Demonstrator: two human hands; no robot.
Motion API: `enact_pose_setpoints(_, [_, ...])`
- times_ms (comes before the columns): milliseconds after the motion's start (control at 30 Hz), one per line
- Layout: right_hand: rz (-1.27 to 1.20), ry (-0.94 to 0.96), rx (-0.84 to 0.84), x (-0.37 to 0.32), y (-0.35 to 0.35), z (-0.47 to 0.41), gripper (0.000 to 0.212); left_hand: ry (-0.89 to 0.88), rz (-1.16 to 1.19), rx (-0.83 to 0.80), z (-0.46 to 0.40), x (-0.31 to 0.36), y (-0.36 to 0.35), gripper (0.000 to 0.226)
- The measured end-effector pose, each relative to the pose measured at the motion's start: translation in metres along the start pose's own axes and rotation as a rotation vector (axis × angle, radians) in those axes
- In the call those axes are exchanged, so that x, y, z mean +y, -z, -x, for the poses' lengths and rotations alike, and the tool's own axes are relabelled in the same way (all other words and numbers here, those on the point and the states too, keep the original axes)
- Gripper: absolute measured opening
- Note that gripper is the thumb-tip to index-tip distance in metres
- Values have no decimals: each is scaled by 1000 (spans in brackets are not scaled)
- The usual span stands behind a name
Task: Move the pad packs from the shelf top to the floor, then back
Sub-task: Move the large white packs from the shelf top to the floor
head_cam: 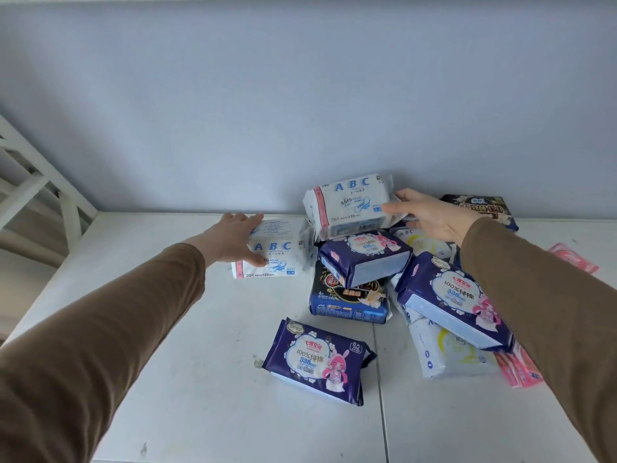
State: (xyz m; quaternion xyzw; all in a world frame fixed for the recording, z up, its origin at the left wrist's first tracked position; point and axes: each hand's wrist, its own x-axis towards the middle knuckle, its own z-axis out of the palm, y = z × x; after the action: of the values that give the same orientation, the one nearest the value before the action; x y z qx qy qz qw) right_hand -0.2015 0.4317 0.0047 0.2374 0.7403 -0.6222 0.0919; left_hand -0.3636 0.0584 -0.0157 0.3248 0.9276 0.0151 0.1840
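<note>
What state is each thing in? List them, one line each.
Left hand: fingers spread, gripping the left ABC pack.
Left ABC pack: flat on the shelf top, beside the pile.
Right hand: gripping the upper ABC pack.
Upper ABC pack: tilted, at the top of the pile.
Front purple pack: lying alone, apart from the pile.
Pink packs: at the pile's right edge, partly hidden by a sleeve.

Two white packs read "ABC": the upper one [350,203] adds "KMS", the lower [272,250] "320mm". The near purple pack [317,360] shows "100%" and "338mm".
</note>
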Motion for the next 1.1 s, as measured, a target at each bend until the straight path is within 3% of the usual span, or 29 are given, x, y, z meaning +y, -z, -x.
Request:
enact_pose_setpoints(267, [78, -41, 66, -20, -20, -17, 123, 17, 8, 2, 3, 1, -2, 120])
enact_pose_setpoints(467, [45, -130, -72, -30, -26, -27, 77, 17, 8, 3, 2, 3, -1, 118])
enact_pose_setpoints(700, [-45, -82, -205, -10, -25, -21, 54, 23, 30, 10, -3, -1, -4, 118])
enact_pose_setpoints(900, [14, -62, -177, -7, -24, -14, 69, 33, 56, -4, -4, -1, -2, 121])
enact_pose_setpoints(1000, [-29, -52, -138, -8, -25, -5, 85, 27, 87, 21, 0, -5, 3, 99])
enact_pose_setpoints(1100, [-33, 35, 9, -20, -34, 10, 88, 22, 112, 151, 13, -12, 7, 86])
